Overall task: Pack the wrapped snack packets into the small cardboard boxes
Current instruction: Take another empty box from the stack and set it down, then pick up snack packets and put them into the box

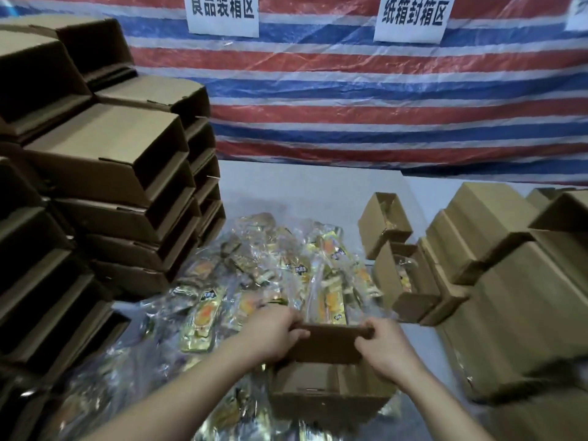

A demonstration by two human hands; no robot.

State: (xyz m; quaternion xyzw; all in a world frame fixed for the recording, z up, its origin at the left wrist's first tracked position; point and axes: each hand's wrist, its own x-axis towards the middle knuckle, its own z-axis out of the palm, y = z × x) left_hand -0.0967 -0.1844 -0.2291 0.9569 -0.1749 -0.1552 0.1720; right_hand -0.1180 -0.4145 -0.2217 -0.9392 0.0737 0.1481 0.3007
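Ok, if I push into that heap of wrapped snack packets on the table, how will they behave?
The snack packets look glossy in crinkled clear wrap, so they will probably slide over each other. They lie loosely heaped, so a push likely spreads the pile. They seem thin and flat, so probably light and somewhat floppy.

Ahead of you, two white paper signs hang on the striped tarp (350,90). The left sign (222,12) reads 食品装箱区 (its top is cut off), and the right sign (410,15) reads 纸箱封箱区. The print on the snack packets (299,268) is too blurred to read.
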